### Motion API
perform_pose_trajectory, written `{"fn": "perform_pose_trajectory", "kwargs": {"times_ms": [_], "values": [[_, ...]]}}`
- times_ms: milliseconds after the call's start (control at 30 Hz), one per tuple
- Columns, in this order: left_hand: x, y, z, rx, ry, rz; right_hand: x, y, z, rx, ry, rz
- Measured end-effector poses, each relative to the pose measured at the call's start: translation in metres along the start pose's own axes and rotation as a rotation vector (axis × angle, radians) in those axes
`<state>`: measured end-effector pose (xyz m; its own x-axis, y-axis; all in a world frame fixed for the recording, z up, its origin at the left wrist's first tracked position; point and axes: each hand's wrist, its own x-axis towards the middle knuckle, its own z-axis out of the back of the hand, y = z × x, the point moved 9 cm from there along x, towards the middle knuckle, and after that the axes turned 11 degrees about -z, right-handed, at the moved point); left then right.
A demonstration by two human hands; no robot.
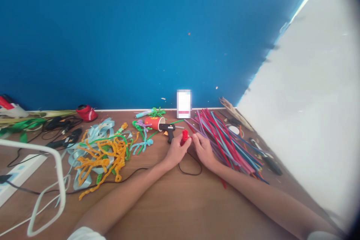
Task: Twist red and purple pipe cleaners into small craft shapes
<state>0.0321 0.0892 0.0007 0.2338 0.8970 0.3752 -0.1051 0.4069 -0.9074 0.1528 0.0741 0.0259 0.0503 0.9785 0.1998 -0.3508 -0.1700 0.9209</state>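
Note:
A small bundle of red pipe cleaner stands up between the thumb and fingers of my left hand. Close on its right, my right hand is closed in a pinch. What its fingertips hold, if anything, is too small to make out. Just beyond my left hand lies a black glue gun, in front of a red paper cup on its side. Beside my right hand, a large spread of loose pipe cleaners in red, purple and blue covers the table.
Orange twisted pipe cleaners lie tangled with light blue ribbon at the left. A white power strip and a white bent frame are further left. A lit phone leans against the blue wall.

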Motion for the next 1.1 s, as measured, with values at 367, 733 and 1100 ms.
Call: {"fn": "perform_pose_trajectory", "kwargs": {"times_ms": [367,733,1100], "values": [[0.003,0.002,0.001,-0.087,0.001,0.028,0.002,-0.001,-0.009,0.220,0.156,-0.023],[0.003,0.005,0.001,-0.182,0.001,0.077,-0.002,0.012,0.000,0.089,0.042,0.044],[0.003,0.010,0.002,-0.228,-0.044,0.126,-0.003,0.009,-0.002,0.080,0.049,0.053]]}}
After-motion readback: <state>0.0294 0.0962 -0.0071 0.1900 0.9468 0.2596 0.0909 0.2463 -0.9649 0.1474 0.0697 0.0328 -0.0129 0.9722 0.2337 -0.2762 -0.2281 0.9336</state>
